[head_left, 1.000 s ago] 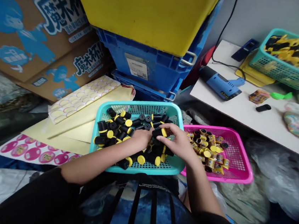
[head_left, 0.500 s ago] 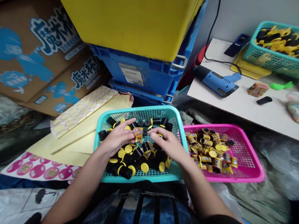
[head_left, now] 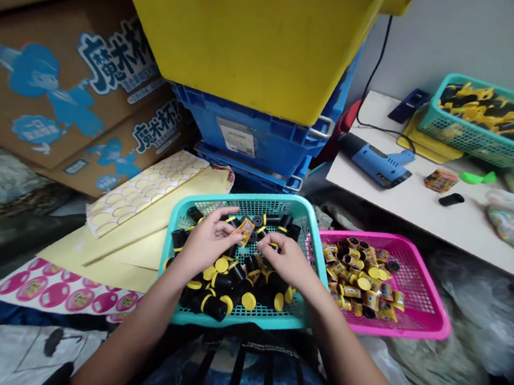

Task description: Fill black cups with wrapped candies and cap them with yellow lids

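Above a turquoise basket [head_left: 266, 323] of black tubes [head_left: 215, 308] with yellow caps, a person's left hand [head_left: 208, 239] holds a small orange wrapper [head_left: 246, 230] in pinched fingers. The right hand [head_left: 286, 260] hangs just beside it, fingers curled; from where I stand, I cannot tell if they grip anything. A pink basket [head_left: 429, 328] of wrapped tubes [head_left: 371, 299] sits alongside, near a desk [head_left: 477, 240] bearing a blue heat gun [head_left: 374, 162].

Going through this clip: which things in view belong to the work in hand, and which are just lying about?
Work in hand:
printed piece, in the left hand
black tubes in the near turquoise basket
probably the pink basket

Apparently lying about:
cartons
blue crates
sticker sheet
blue tool (untouched; role unclear)
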Tool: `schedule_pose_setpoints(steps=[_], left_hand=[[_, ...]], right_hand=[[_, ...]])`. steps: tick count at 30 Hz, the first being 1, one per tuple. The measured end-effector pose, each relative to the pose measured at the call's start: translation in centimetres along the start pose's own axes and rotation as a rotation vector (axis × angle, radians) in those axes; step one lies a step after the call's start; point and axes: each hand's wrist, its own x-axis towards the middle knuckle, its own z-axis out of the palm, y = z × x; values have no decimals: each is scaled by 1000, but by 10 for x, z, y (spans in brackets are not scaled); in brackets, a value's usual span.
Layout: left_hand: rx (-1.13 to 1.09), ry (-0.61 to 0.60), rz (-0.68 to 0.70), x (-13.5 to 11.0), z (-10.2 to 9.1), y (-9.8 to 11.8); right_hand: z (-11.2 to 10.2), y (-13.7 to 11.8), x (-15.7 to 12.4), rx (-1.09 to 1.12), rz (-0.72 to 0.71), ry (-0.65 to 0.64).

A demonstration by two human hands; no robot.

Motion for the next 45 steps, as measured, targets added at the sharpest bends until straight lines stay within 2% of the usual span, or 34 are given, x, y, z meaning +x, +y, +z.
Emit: schedule_pose_setpoints(steps=[3,6,8,11,14,18,21,25,29,35,39,45], left_hand=[[293,-210,79,-4,-13,21],[416,-361,148,-6,-20,37],[391,-384,153,-5,-21,42],[164,-387,104,-5,-16,37],[-122,-305,41,-5,-4,21],[-395,-59,-33,-5,13,2],[-431,74,-36,-4,14,-2],[-331,173,-30,-3,7,-5],[-304,196,-45,-2,4,-10],[-430,93,-64,-3,8,-7],[-433,83,-67,-4,9,-5],[-357,130,-38,-3,13,-3]], right_hand=[[-12,-6,4,-73,-128,-84],[-19,-16,11,-123,-292,-262],[-18,-22,15,-90,-327,-342],[-14,-25,18,57,-240,-249],[-10,-22,17,224,-108,-144],[-7,-14,15,280,-84,-91],[-9,-7,15,355,-94,-111],[-19,2,14,674,-98,-100],[-31,1,11,765,-74,-119],[-33,0,12,650,-108,-140],[-29,4,13,617,-103,-164],[-25,5,10,521,-118,-49]])
